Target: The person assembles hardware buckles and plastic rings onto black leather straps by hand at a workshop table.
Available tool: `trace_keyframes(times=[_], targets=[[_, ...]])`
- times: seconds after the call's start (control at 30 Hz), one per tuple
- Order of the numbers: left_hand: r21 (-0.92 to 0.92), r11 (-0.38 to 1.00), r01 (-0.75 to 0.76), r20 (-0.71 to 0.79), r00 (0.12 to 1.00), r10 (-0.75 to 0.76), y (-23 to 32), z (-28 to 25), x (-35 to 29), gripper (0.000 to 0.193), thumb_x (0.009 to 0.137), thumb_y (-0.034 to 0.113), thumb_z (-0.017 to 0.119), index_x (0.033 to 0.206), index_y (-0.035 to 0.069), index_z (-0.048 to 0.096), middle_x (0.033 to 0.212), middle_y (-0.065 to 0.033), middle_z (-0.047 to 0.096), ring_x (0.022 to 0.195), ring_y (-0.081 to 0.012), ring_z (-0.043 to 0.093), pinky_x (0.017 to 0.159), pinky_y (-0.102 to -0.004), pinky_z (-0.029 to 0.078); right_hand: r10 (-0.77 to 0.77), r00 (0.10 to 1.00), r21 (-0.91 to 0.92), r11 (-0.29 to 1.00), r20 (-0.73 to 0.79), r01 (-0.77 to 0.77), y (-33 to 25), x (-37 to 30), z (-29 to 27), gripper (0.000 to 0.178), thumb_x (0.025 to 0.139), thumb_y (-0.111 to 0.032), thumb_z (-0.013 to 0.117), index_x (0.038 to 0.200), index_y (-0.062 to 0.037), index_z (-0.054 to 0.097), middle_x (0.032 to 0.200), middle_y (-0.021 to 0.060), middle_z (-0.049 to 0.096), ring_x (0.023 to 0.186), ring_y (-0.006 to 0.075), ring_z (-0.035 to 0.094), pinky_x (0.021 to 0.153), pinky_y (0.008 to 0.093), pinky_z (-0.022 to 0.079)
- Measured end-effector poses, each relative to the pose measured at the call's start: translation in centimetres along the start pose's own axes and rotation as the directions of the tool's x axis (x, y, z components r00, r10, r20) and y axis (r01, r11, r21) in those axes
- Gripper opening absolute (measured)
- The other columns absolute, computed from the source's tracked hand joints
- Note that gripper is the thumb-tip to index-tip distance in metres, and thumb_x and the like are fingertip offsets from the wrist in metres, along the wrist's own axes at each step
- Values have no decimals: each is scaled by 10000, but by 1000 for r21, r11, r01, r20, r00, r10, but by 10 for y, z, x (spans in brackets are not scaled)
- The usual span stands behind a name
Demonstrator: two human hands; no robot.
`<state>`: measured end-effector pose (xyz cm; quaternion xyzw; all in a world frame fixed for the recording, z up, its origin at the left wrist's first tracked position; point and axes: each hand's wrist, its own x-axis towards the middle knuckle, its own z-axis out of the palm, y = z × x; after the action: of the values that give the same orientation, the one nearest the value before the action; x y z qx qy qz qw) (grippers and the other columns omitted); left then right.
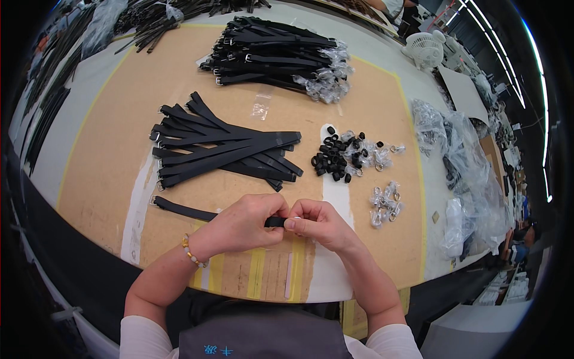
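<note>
Head view: both hands [281, 224] pinch black strap [185, 210].

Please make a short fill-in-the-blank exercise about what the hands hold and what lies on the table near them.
1. Both hands, the left hand and the right hand, hold one end of a ____ strap.
2. The left wrist wears a beaded ____.
3. The pile of small black loops lies to the ____ of the fanned pile of straps.
4. The small fan at the far right of the table is ____ in colour.

Missing words: black; bracelet; right; white
</note>
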<state>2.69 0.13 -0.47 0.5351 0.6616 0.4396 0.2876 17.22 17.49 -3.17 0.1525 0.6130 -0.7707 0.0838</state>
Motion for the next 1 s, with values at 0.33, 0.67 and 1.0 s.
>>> trace_keyframes(times=[0.33,0.67,1.0], targets=[[-261,965,-43,27,998,51,-8,-1,0,400,758,-23,612,1151,9,544,799,-51,592,739,-126,587,686,-281,486,-70,996,12,997,-51,71,3,1,19,107,884,-117,703,876,-78,604,825,-82,556,744,-7,472,651,192,379],[-570,822,-11,-9,1000,7,-7,-7,-3,341,821,-31,580,1158,-32,528,927,-9,579,824,-70,528,745,-244,463,-13,982,29,1000,191,8,-21,-7,-1,210,972,-243,708,903,-66,620,793,-81,530,709,10,434,619,206,348],[-241,970,5,105,994,21,-11,3,-4,209,962,185,671,898,-10,631,688,1,521,672,-48,439,577,-260,389,-114,978,-58,990,176,126,-9,-4,-7,190,986,-214,676,920,-43,629,791,-84,522,730,15,437,644,202,352]])
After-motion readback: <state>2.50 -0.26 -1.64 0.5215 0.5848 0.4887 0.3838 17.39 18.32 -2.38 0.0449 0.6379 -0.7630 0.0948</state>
